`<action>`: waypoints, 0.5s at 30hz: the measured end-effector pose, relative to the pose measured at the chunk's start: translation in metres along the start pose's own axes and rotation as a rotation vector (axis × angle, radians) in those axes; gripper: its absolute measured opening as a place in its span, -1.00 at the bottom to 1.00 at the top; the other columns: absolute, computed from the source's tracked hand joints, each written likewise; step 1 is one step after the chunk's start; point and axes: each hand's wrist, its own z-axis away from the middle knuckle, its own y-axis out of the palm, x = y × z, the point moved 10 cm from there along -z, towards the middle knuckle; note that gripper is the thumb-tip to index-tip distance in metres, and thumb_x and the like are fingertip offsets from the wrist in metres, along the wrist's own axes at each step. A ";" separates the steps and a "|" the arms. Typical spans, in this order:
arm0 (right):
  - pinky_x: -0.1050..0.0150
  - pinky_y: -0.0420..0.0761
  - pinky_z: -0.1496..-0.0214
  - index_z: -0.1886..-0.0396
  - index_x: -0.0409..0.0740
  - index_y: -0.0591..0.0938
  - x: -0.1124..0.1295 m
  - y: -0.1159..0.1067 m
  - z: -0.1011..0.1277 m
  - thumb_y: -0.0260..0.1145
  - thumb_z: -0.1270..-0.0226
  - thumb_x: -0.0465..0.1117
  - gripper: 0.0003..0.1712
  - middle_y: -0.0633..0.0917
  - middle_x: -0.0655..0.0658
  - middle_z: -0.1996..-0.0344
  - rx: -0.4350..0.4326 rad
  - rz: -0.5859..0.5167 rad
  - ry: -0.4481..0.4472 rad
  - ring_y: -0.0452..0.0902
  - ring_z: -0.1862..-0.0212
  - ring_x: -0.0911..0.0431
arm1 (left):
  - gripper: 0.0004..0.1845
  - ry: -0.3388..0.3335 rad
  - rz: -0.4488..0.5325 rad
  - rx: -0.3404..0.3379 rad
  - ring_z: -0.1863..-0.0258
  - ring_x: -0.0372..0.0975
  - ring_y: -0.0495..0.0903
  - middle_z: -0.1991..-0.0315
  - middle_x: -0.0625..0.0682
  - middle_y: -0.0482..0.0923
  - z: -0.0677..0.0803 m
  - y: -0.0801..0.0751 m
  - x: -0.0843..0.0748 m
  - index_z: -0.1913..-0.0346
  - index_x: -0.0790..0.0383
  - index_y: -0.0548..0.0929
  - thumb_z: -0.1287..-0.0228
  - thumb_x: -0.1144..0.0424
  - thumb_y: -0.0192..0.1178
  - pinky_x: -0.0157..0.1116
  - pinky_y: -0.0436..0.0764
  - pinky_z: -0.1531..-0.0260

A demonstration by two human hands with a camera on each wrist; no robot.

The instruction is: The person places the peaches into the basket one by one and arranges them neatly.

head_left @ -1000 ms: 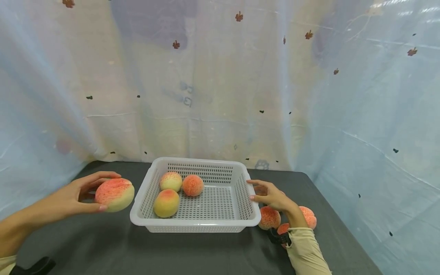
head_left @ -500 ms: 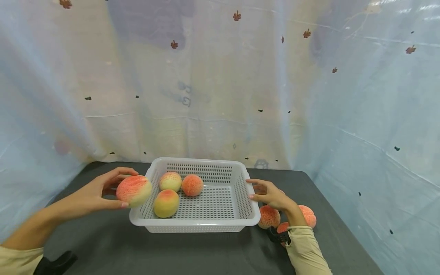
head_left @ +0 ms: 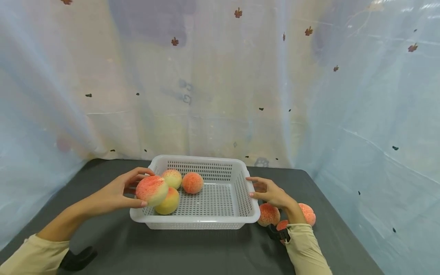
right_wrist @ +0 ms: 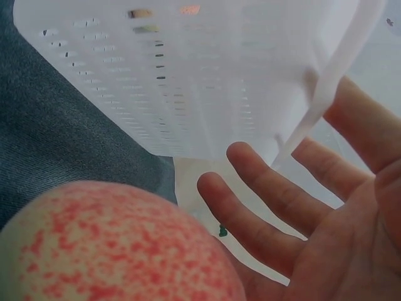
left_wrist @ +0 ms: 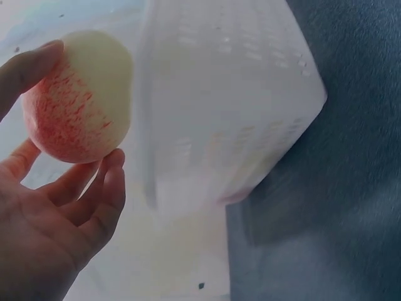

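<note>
Now the left hand point(head_left: 115, 193) grips a peach point(head_left: 152, 190) over the basket's point(head_left: 199, 220) left rim, while the right hand point(head_left: 271, 193) rests open-fingered on its right rim.

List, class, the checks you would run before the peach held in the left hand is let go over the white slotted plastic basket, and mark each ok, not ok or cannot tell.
1. Left hand grips the red and yellow peach securely: ok, fingers and thumb curl round it.
2. Held peach is past the rim of the white slotted plastic basket: ok in the head view, over the left wall.
3. Landing spot free: not ok, a yellow peach lies right under it.
4. Right hand steadies the basket: ok, open fingers at the right rim.
5. Basket flat on the dark table: ok.
6. Room left in the basket: ok, the right half is bare.
</note>
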 end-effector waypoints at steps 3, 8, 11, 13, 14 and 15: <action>-0.03 0.70 -0.10 -0.55 -0.35 0.22 0.000 0.000 -0.002 0.31 -0.47 -0.20 -0.22 0.48 -0.55 -0.30 0.002 -0.003 -0.003 0.58 -0.21 -0.31 | -0.33 0.013 0.005 0.003 -0.04 -0.37 0.62 -0.19 0.11 0.57 -0.006 0.005 -0.001 -0.35 0.00 0.37 -0.22 0.26 0.42 -0.32 0.65 0.08; -0.03 0.70 -0.11 -0.56 -0.34 0.20 -0.001 0.002 -0.002 0.31 -0.47 -0.22 -0.21 0.44 -0.56 -0.33 0.015 -0.035 0.004 0.54 -0.25 -0.34 | -0.33 0.024 0.006 0.016 -0.09 -0.41 0.59 -0.23 0.13 0.55 -0.011 0.015 0.000 -0.35 0.01 0.37 -0.21 0.24 0.42 -0.31 0.64 0.06; -0.02 0.70 -0.11 -0.56 -0.32 0.20 -0.001 0.001 -0.001 0.32 -0.46 -0.21 -0.20 0.42 -0.56 -0.35 0.010 -0.043 0.010 0.52 -0.28 -0.35 | -0.32 0.016 -0.010 0.015 -0.14 -0.48 0.54 -0.26 0.14 0.53 -0.013 0.020 0.002 -0.36 0.04 0.37 -0.21 0.21 0.44 -0.32 0.63 0.04; -0.03 0.70 -0.11 -0.56 -0.32 0.20 -0.001 0.001 -0.001 0.32 -0.46 -0.20 -0.19 0.42 -0.56 -0.35 0.009 -0.047 0.012 0.52 -0.28 -0.35 | -0.31 0.005 -0.019 0.012 -0.15 -0.51 0.52 -0.28 0.13 0.53 -0.015 0.022 0.004 -0.36 0.06 0.37 -0.21 0.19 0.44 -0.33 0.63 0.03; -0.04 0.70 -0.11 -0.56 -0.32 0.20 0.000 0.000 -0.001 0.32 -0.46 -0.20 -0.19 0.43 -0.56 -0.34 0.008 -0.048 0.011 0.53 -0.27 -0.35 | -0.30 -0.002 -0.019 0.011 -0.15 -0.51 0.52 -0.28 0.14 0.53 -0.016 0.023 0.004 -0.36 0.07 0.37 -0.21 0.18 0.45 -0.33 0.63 0.03; -0.05 0.70 -0.11 -0.56 -0.33 0.19 0.000 0.000 0.000 0.32 -0.46 -0.21 -0.19 0.43 -0.56 -0.33 0.009 -0.048 0.010 0.54 -0.26 -0.35 | -0.30 -0.009 -0.022 0.007 -0.15 -0.50 0.52 -0.28 0.13 0.53 -0.017 0.024 0.005 -0.36 0.07 0.37 -0.21 0.17 0.45 -0.32 0.63 0.03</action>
